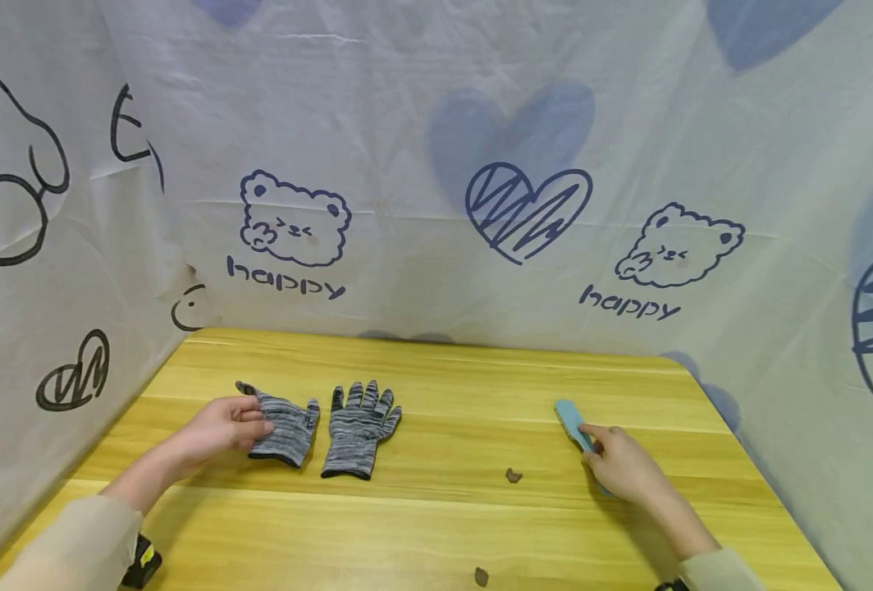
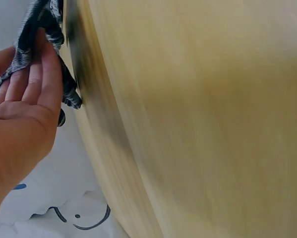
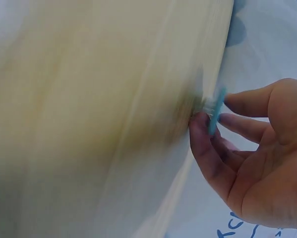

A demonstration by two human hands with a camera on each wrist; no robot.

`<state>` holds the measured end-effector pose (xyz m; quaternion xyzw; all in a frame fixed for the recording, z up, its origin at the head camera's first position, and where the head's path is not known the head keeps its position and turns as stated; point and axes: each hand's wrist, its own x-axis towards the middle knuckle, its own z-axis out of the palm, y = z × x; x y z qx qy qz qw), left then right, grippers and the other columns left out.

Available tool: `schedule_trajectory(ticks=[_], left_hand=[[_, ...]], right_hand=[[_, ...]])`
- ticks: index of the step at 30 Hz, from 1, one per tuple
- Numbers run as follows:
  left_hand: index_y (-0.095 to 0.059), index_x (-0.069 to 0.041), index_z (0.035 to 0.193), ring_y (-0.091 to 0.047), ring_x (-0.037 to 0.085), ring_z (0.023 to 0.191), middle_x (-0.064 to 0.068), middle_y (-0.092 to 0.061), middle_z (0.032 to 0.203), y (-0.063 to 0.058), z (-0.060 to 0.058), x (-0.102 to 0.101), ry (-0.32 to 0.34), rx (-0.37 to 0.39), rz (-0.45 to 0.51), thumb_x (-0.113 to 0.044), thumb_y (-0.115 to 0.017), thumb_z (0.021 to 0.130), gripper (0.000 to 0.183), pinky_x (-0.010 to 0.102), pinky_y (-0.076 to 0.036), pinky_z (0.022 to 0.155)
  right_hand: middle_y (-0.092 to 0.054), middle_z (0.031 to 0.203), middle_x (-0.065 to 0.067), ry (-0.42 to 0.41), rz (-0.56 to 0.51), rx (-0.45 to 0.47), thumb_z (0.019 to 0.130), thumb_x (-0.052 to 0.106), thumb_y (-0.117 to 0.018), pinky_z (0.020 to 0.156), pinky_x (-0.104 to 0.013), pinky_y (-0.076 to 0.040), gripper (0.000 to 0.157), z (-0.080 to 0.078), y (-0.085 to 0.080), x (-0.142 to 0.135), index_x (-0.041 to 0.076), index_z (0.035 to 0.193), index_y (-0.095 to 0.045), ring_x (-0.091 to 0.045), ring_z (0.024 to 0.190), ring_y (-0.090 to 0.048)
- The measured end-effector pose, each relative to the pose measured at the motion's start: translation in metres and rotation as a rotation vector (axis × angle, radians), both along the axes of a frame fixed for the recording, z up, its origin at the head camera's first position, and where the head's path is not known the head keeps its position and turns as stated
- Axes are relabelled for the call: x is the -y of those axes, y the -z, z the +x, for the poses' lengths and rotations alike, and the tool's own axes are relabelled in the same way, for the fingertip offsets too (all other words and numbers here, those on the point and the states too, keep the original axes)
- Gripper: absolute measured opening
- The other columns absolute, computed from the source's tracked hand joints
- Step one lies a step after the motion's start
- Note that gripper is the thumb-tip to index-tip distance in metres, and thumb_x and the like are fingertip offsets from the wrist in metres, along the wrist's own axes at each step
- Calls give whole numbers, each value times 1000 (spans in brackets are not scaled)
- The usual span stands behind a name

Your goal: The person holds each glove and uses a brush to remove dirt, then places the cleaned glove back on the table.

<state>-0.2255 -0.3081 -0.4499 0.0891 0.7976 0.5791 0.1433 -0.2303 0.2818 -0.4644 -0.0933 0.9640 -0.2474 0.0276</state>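
My left hand pinches the edge of a grey-and-black knit glove at the left of the table. In the left wrist view the fabric passes between thumb and fingers. A matching knit glove lies flat just right of it, fingers pointing away. Over on the right, my right hand holds a light-blue brush by its handle, head pointing away and left. From the right wrist, the brush shows edge-on between thumb and fingers, with bristles toward the table.
Two small brown pieces lie on the yellow wooden table, left of the brush. White cloth printed with bears and hearts hangs around the back and sides. A black item with a yellow mark shows by the left sleeve.
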Motion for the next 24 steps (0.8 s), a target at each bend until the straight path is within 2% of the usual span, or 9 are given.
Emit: schedule_trajectory(ticks=[3,5,9,10,12,15,17,21,24], left_hand=[[-33,-9,83,-30,14,64,-1,-30,70,0,-1,3,-32,59,-45,-20,-58,108,37,30,-35,61],[-51,1,96,-50,17,69,9,-51,75,0,0,5,-50,97,-70,-27,-52,111,32,29,-49,66],[-44,23,139,-70,38,107,34,-66,119,1,1,10,-74,150,-109,-32,-42,114,61,42,-63,88],[-42,23,141,-69,40,112,35,-64,125,1,1,11,-73,146,-129,-32,-40,114,61,44,-63,89],[-54,19,125,-71,31,96,27,-69,107,3,2,11,-85,147,-163,-29,-42,114,51,39,-63,79],[-60,6,98,-63,20,75,10,-64,86,4,2,9,-89,53,-302,-25,-48,112,36,30,-55,60],[-60,3,95,-58,19,69,9,-63,83,5,2,8,-104,-38,-420,-25,-53,110,33,30,-48,57],[-58,16,123,-67,41,92,29,-68,108,3,1,8,-138,-228,-649,-31,-61,106,49,49,-59,81],[-43,21,141,-53,57,123,42,-51,136,2,2,6,-138,-332,-743,-34,-65,103,70,69,-46,103]], right_hand=[[-64,101,-12,4,-30,25,99,9,-67,59,-33,-49,52,1,-1,0,-6,147,-52,-19,75,-56],[-65,101,-10,4,-44,42,99,9,-69,57,-32,-50,54,1,-1,0,-6,148,-51,-18,73,-56],[-65,100,-10,-2,-59,61,99,9,-69,56,-32,-51,57,1,-2,0,-6,150,-48,-17,72,-56],[-65,101,-10,-2,-64,67,99,8,-69,56,-32,-51,57,1,-2,0,-6,150,-48,-17,72,-56],[-65,102,-11,0,-70,73,99,8,-69,55,-32,-51,58,1,-3,0,-5,150,-48,-17,72,-57],[-65,104,-12,4,-70,77,99,9,-70,56,-32,-52,58,1,-3,0,-5,150,-47,-18,73,-57],[-65,105,-12,5,-68,77,99,9,-70,57,-32,-51,58,1,-3,0,-5,150,-48,-18,74,-57],[-65,103,-11,1,-61,71,98,10,-71,57,-32,-51,58,0,-3,-1,-5,150,-48,-18,74,-57],[-65,102,-10,-3,-57,65,98,11,-72,57,-31,-50,59,1,-3,0,-5,150,-48,-17,74,-56]])
